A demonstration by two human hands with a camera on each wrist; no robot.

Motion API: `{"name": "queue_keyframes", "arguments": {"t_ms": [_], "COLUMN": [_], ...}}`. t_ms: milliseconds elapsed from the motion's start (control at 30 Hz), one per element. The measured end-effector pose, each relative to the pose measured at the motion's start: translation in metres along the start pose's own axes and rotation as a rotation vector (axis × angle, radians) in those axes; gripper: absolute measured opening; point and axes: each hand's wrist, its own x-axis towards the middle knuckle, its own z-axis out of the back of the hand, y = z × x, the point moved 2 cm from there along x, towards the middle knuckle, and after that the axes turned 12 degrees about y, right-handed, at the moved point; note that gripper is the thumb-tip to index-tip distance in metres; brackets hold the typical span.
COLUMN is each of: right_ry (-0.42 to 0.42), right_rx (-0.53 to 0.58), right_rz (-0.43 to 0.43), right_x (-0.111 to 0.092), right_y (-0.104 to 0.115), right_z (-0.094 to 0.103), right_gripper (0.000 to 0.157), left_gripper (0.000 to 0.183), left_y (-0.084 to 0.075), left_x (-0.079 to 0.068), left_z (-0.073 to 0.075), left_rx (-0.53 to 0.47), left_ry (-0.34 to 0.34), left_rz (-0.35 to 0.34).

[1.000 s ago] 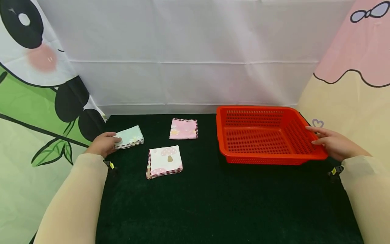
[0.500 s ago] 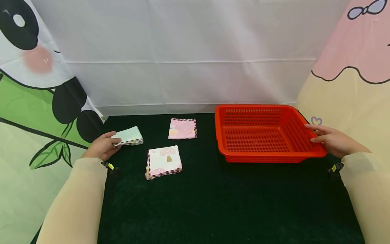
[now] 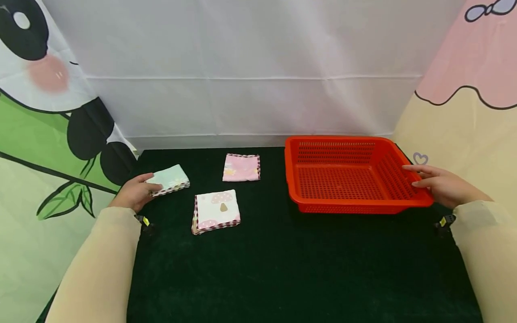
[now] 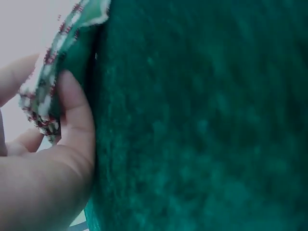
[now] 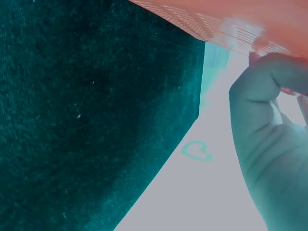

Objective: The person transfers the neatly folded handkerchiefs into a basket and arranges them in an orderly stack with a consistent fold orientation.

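Observation:
My left hand [image 3: 134, 192] pinches the near left corner of a folded mint-green handkerchief [image 3: 171, 177] with a checked edge, at the table's left side. In the left wrist view, the thumb and fingers lie on opposite sides of its layered edge [image 4: 45, 91]. At the right, my right hand [image 3: 450, 190] grips the right rim of a red plastic basket [image 3: 365, 209], fingers over the rim. A bent thumb [image 5: 262, 77] presses against the basket's outer side in the right wrist view; part of that hand is cut off. Nothing lies inside the basket.
A folded pink handkerchief [image 3: 242, 168] lies toward the back of the dark green table [image 3: 282, 269]. Nearer, a folded white handkerchief [image 3: 218, 209] carries mushroom prints. A white backdrop [image 3: 242, 67] stands behind, with printed sheets at both sides.
The head view has shifted slightly. Both hands keep their holds in nearly the same places; the mint-green handkerchief's near edge tilts a little, and the basket and other handkerchiefs stay put.

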Motion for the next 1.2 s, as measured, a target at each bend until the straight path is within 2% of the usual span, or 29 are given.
{"name": "queue_keyframes", "arguments": {"t_ms": [67, 167, 300, 433, 633, 800, 967, 1200], "right_ry": [-0.002, 0.021, 0.05, 0.058, 0.053, 0.05, 0.047, 0.052], "right_rx": [0.006, 0.006, 0.023, 0.024, -0.021, -0.013, 0.005, 0.041], "right_rz": [0.002, 0.025, 0.065, 0.07, 0.039, 0.002, -0.008, -0.007], "right_x": [0.0, -0.001, -0.005, -0.01, -0.012, -0.007, -0.006, -0.002], "right_y": [-0.001, -0.002, -0.004, -0.004, -0.001, 0.001, 0.0, -0.003], "right_z": [0.0, 0.002, 0.005, 0.008, 0.01, 0.007, 0.005, 0.008], "right_gripper": [0.055, 0.054, 0.053, 0.054, 0.057, 0.058, 0.059, 0.059], "left_gripper": [0.081, 0.08, 0.079, 0.077, 0.074, 0.073, 0.07, 0.064], "left_y": [0.001, -0.001, -0.011, -0.024, -0.04, -0.045, -0.049, -0.058], "left_x": [-0.001, -0.003, -0.005, -0.007, -0.011, -0.015, -0.015, -0.018], "left_z": [0.004, 0.006, -0.003, -0.015, -0.025, -0.032, -0.05, -0.084], "left_rx": [0.064, 0.069, 0.028, -0.048, -0.113, -0.128, -0.115, -0.048], "left_ry": [-0.014, -0.03, -0.016, -0.006, -0.005, 0.0, 0.013, 0.038], "left_rz": [-0.009, -0.027, -0.059, -0.103, -0.15, -0.199, -0.283, -0.346]}}
